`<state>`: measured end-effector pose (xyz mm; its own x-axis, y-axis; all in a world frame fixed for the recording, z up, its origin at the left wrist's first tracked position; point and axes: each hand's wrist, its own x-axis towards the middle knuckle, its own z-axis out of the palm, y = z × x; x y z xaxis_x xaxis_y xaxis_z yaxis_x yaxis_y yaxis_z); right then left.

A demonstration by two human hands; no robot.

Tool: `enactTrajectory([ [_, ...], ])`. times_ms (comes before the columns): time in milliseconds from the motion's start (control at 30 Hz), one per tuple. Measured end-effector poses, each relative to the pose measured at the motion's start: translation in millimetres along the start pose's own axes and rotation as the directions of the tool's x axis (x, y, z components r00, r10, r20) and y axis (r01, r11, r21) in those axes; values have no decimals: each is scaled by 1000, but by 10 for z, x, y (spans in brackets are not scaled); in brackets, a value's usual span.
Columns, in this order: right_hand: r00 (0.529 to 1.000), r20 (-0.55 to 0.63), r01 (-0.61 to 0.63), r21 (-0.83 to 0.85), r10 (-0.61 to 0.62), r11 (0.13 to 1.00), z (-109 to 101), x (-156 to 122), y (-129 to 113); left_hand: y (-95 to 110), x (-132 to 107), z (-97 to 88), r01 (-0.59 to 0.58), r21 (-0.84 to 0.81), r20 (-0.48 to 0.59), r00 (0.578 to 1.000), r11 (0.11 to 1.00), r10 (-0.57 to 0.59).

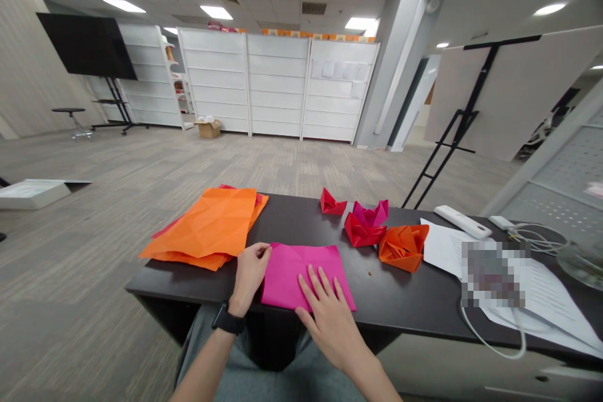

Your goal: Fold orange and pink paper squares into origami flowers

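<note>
Grey trousers [257, 383] are showing nearest the camera, with two bare forearms [207, 358] extending over them toward the dark tabletop [292, 217]. Pink paper [282, 273] is lying flat before the person, its near side running along the tabletop's front edge. The left hand [253, 269], wearing a black watch [229, 319] at its wrist, is pinching the paper's far left corner between thumb and forefinger. The right hand [328, 313] is resting palm down on the paper's right part, its fingers spreading apart.

Left of the paper, a stack of orange sheets [217, 223] is lying with red edges peeking out beneath. Toward the far right, a small red folded shape [332, 202] is sitting alone, while a magenta folded shape [372, 213] is standing just behind a larger red one [362, 233]. An orange folded shape [404, 250] is sitting beside them, nearer printed pages [560, 308]. A white elongated device [461, 221] is lying by those pages, near a coiled cable [541, 240]. Beyond the tabletop, white shelving [277, 85] is lining the room, and a cardboard box [208, 129] is sitting on the floor [155, 169].
</note>
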<state>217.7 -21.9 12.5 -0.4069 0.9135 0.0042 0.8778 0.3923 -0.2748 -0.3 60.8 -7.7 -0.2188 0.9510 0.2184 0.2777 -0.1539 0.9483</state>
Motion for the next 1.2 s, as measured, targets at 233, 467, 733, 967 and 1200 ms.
enactTrajectory([
  [233, 998, -28, -64, -31, 63, 997, -9, 71, -63, 302, -15, 21, -146, 202, 0, 989, 969, 149],
  [467, 999, -24, -36, -31, 35, 999, 56, 80, -41, 403, -1009, 139, -638, 496, 492, 765, 589, 415],
  [733, 995, -30, 90, -54, -92, 994, 22, -116, 242, 219, -1131, 23, -655, 500, 642, 719, 566, 266],
  [967, 951, -308, -81, -159, 28, 984, -29, -624, 777, 288, -1139, 12, -658, 483, 662, 706, 578, 251],
  [1200, 968, -152, 171, -189, -201, 967, 130, -586, 395, 176, -1092, -91, -701, 529, 663, 693, 478, 284],
])
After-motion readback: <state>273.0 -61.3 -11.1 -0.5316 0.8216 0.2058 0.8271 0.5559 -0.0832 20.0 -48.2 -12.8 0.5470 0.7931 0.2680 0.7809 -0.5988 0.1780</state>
